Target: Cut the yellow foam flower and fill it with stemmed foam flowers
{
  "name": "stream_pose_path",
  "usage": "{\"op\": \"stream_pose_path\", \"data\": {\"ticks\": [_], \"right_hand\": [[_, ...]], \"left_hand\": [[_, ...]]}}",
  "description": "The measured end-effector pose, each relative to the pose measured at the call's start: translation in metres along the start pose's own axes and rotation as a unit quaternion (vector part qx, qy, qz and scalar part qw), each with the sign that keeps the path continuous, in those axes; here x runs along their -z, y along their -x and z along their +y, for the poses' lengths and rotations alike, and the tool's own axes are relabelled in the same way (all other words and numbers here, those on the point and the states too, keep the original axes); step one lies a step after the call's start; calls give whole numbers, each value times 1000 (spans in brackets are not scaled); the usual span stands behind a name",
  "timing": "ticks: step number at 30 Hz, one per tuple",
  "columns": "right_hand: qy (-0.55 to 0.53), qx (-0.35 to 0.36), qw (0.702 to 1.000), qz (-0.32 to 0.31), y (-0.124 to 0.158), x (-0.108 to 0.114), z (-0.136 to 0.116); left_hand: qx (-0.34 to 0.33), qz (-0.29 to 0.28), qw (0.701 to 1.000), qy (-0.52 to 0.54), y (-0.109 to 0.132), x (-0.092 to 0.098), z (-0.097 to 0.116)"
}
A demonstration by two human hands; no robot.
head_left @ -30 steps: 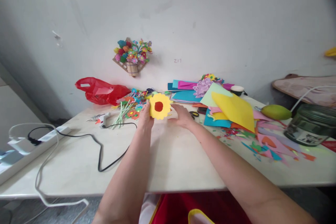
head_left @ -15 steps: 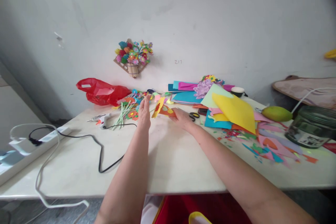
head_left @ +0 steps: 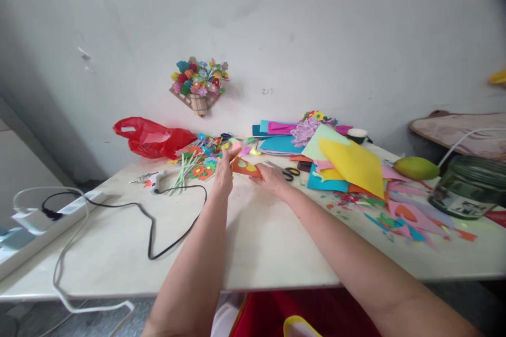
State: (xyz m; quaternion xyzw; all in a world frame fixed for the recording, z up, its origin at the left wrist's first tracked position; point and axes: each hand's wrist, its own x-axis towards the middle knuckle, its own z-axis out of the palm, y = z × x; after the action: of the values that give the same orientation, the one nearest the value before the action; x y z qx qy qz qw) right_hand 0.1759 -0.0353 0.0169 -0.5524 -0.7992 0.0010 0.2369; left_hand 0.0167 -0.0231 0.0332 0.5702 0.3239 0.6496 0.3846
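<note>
Near the middle of the table, my right hand (head_left: 272, 180) pinches the right end of an orange craft sheet (head_left: 245, 167) with cut-out shapes showing yellow. My left hand (head_left: 225, 174) is at the sheet's left end, its fingers bent round toward the pieces there. A yellow craft sheet, mostly hidden, lies behind these fingers. Just right of my right hand lies a pair of scissors with black handles (head_left: 291, 172). Left of my left hand are pale green paper strips (head_left: 185, 169) and orange flower cut-outs (head_left: 202, 170).
A glue gun (head_left: 157, 181) lies at left, its black cord (head_left: 150, 226) running across the table to a power strip (head_left: 75, 213). A red plastic bag (head_left: 156, 138) is at the back. Coloured sheets (head_left: 350, 160), scraps (head_left: 415, 221) and a glass jar (head_left: 468, 187) occupy the right side.
My left hand has moved right and its fingers have closed in on the sheets' left end, covering the yellow sheet. My right hand still holds the orange sheet.
</note>
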Motion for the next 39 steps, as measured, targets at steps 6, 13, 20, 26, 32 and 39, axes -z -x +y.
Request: {"op": "stream_pose_path", "data": {"ticks": [6, 13, 20, 26, 32, 39], "right_hand": [[9, -8, 1000, -4, 1, 0, -5], [21, -21, 999, -12, 2, 0, -11], [-18, -13, 1000, -8, 2, -5, -10], [-80, -24, 996, -8, 2, -5, -7], [-10, -69, 995, 77, 2, -1, -5], [38, -101, 983, 151, 1, 2, -3]], "left_hand": [[37, 61, 997, 36, -8, -4, -15], [29, 47, 998, 8, -4, -9, -11], [19, 104, 994, 9, -11, -7, -18], [-12, 92, 995, 47, -14, 2, -19], [103, 152, 977, 107, -17, 2, -23], [229, -16, 950, 211, -6, -11, -26]]}}
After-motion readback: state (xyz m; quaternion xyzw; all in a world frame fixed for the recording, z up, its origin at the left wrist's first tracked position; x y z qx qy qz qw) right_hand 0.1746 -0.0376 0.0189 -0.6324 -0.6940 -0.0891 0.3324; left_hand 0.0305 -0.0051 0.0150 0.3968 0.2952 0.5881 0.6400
